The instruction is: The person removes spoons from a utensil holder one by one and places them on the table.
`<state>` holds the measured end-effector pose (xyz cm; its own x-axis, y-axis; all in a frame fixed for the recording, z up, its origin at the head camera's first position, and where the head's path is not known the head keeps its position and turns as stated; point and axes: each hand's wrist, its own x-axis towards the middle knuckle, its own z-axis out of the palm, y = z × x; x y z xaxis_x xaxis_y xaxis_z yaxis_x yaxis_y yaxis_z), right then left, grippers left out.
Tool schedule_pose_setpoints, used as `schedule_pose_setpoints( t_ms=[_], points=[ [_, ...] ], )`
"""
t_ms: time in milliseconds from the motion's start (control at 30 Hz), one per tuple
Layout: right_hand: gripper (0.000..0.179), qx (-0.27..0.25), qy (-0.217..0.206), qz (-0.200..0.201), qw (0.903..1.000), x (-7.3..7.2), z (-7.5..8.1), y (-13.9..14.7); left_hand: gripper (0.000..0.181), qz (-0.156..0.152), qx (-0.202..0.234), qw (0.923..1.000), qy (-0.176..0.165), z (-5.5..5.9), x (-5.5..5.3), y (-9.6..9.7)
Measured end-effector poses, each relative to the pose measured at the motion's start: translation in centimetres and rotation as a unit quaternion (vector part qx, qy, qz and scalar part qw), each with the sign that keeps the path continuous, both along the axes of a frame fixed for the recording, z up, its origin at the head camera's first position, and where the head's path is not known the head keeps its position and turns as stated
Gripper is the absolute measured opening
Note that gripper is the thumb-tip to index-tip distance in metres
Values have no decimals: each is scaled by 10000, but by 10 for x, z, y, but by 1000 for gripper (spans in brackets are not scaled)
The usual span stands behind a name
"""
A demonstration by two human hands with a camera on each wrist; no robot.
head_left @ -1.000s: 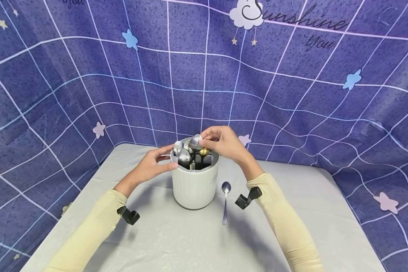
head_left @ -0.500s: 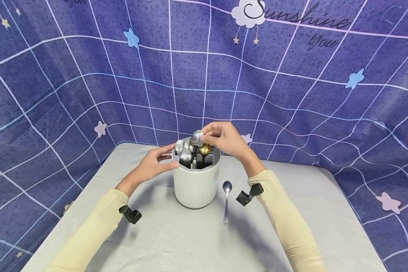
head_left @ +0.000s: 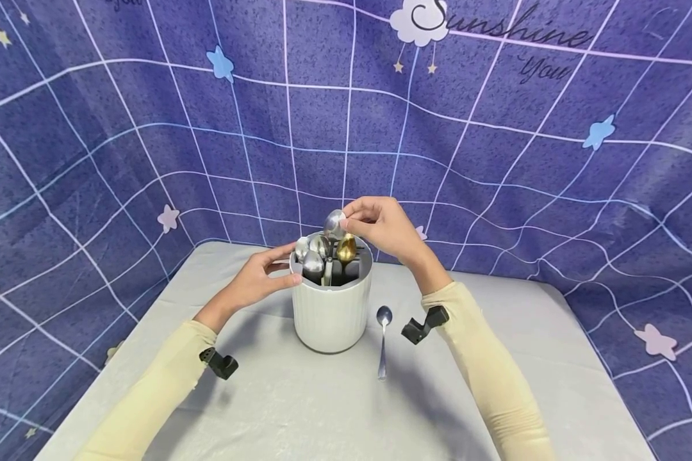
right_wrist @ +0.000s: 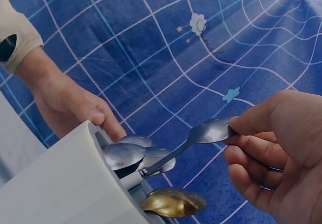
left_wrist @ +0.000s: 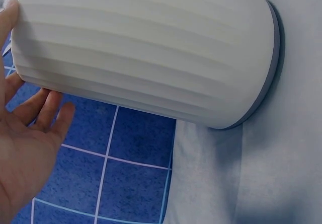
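In the head view, a white ribbed cutlery holder [head_left: 330, 320] stands upright, with several silver spoons [head_left: 313, 263] and a gold spoon [head_left: 346, 248] bowl-up inside. My left hand [head_left: 252, 280] rests against its left rim, fingers and thumb spread; in the left wrist view, the lower fingers [left_wrist: 63, 119] extend loosely beside the wall. My right hand [head_left: 384, 225] pinches a silver spoon [head_left: 334, 223] by its bowl above the holder. In the right wrist view, that spoon's dark handle [right_wrist: 168, 160] slants down toward the opening, its lower end hidden.
Another silver spoon [head_left: 383, 342] lies on the grey-white tablecloth [head_left: 300, 410], right of the holder. Dark dividers [head_left: 344, 272] split the holder's inside. A blue-purple patterned curtain [head_left: 317, 115] hangs close behind and at both sides.
My right hand has risen with the pinched spoon, drawing it farther up out of the holder and showing more of the gold spoon. My left hand stays at the rim.
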<state>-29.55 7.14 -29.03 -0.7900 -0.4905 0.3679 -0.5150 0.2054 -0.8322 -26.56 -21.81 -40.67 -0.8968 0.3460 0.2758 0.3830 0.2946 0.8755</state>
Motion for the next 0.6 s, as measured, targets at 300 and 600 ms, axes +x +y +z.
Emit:
schedule_pose_setpoints(
  t_ms=[300,600],
  points=[
    [12,-86,34,-128,9999,4,9,0,75,5,4,10000,-53,0,0,0],
    [11,-151,104,-209,9996,6,17,2,75,22,54,10000,-28,0,-1,1]
  ],
)
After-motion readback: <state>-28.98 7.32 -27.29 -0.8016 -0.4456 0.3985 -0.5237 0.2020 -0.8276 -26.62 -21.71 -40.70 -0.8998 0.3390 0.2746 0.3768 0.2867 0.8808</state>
